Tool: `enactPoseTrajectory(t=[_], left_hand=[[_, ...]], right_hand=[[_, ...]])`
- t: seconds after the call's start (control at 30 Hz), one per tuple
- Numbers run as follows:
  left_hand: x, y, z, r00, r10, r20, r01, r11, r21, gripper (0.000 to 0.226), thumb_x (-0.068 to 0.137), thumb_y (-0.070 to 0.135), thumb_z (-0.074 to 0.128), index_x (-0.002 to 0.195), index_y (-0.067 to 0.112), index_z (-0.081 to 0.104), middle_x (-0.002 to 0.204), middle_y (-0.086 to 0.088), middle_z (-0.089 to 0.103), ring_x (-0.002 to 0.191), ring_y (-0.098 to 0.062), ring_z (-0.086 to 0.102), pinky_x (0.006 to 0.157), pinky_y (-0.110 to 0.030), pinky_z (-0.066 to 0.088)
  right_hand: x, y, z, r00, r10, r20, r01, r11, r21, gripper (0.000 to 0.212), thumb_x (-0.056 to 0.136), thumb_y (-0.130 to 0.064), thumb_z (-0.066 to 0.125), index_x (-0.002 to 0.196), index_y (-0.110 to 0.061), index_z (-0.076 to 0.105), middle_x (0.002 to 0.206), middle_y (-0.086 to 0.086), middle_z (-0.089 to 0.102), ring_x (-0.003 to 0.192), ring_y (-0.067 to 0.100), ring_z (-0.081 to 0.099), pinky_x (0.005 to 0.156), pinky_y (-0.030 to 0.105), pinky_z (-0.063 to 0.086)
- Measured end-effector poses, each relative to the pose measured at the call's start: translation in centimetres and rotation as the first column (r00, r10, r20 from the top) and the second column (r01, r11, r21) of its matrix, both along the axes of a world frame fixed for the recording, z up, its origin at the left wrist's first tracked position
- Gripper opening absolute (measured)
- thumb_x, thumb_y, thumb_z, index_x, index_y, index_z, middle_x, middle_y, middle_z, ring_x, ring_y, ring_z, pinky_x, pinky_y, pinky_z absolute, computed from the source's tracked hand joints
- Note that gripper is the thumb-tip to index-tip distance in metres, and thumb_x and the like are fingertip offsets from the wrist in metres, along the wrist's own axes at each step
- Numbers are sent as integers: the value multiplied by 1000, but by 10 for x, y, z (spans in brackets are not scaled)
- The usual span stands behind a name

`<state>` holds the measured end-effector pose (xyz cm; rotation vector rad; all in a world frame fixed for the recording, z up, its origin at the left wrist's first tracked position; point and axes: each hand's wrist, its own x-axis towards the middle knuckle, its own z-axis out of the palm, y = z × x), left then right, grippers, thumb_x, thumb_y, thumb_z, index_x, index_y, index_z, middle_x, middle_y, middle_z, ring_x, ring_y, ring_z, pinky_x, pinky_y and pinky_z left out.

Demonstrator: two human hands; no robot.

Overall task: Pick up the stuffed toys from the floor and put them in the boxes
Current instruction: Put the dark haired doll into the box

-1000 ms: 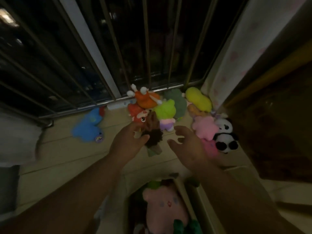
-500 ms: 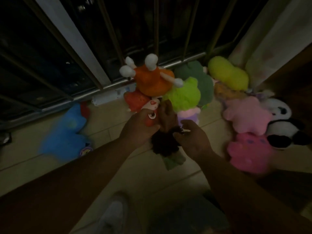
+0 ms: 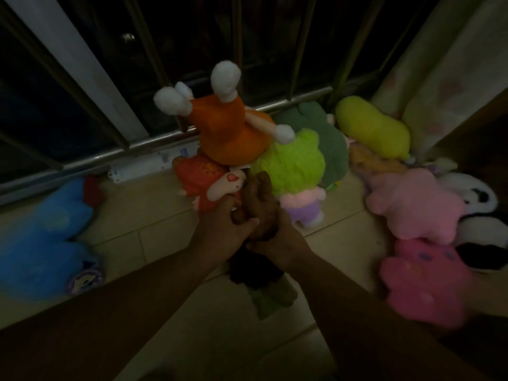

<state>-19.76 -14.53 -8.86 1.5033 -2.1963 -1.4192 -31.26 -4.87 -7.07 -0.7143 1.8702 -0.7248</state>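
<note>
A small brown stuffed toy (image 3: 261, 193) with a dark tuft and a green base lies on the tiled floor in front of a heap of plush toys. My left hand (image 3: 224, 231) and my right hand (image 3: 277, 237) are both closed around its middle, fingers touching each other. Just beyond the hands sit an orange toy with white knobs (image 3: 228, 133), a red toy (image 3: 198, 177) and a lime-green toy (image 3: 294, 160). No box is in view.
A blue plush (image 3: 41, 243) lies at the left. Two pink plush toys (image 3: 412, 204) (image 3: 426, 281), a panda (image 3: 478, 215), a yellow plush (image 3: 371, 127) and a dark green one (image 3: 319, 125) crowd the right. Window bars (image 3: 154, 67) and a curtain (image 3: 450, 72) close off the back.
My view has dropped closer to the floor and the box has left the frame. Both hands have gone from spread around the brown toy to closed on it.
</note>
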Motion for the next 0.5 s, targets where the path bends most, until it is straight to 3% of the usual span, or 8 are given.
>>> enactPoseTrajectory(t=[0.07, 0.1, 0.2, 0.3, 0.37, 0.43, 0.5], left_hand=[[-1, 2, -2, 1000, -2, -7, 2, 999, 36, 41, 75, 42, 75, 108, 31, 53, 99, 7, 68, 89, -11, 66, 75, -33, 56], [-2, 4, -1, 1000, -4, -8, 5, 999, 53, 43, 76, 40, 74, 111, 31, 51, 101, 6, 68, 89, -11, 65, 73, -31, 55], [-3, 7, 2, 1000, -9, -29, 11, 998, 64, 45, 78, 36, 74, 114, 31, 48, 104, 6, 65, 88, -8, 63, 66, -24, 50], [-2, 8, 14, 999, -4, -50, 6, 1000, 30, 44, 79, 35, 73, 113, 31, 46, 101, 9, 63, 88, -9, 62, 65, -23, 50], [0, 13, 30, 997, 5, -73, -4, 1000, 7, 42, 79, 35, 73, 111, 33, 45, 93, 16, 59, 83, -4, 61, 58, -16, 43], [0, 20, 51, 994, 21, -109, -20, 1000, 10, 41, 79, 33, 73, 109, 35, 45, 88, 19, 56, 79, 3, 57, 56, -13, 42], [3, 28, 81, 989, 40, -143, -37, 999, 21, 43, 80, 33, 72, 113, 35, 45, 93, 20, 56, 84, 4, 56, 65, -20, 47]], right_hand=[[3, -4, -5, 997, -36, 62, 38, 998, -43, 83, 83, 8, 66, 148, -13, 18, 132, 3, 47, 65, -20, 54, 54, -4, 37], [2, -4, -7, 990, -84, 109, 91, 994, -58, 85, 82, 4, 70, 148, -13, 19, 133, 2, 48, 68, -22, 53, 57, -2, 38], [4, 3, -8, 997, -83, 4, 83, 992, -93, 98, 74, -20, 82, 148, -16, 19, 137, -2, 50, 101, -4, 52, 74, 8, 40], [4, 9, -7, 994, -103, -22, 99, 984, -148, 92, 69, -24, 85, 142, -22, 29, 112, -19, 57, 82, -15, 50, 65, 0, 40], [6, 13, 2, 992, -123, -33, 115, 976, -187, 82, 69, -26, 85, 136, -27, 37, 98, -31, 54, 80, -20, 51, 73, 5, 46], [9, 20, 19, 989, -150, -21, 142, 966, -216, 77, 69, -27, 85, 132, -27, 40, 96, -30, 55, 88, -12, 58, 80, 18, 52], [14, 28, 48, 984, -174, -24, 163, 957, -241, 81, 69, -30, 85, 135, -26, 39, 105, -20, 61, 100, 6, 63, 85, 29, 53]])
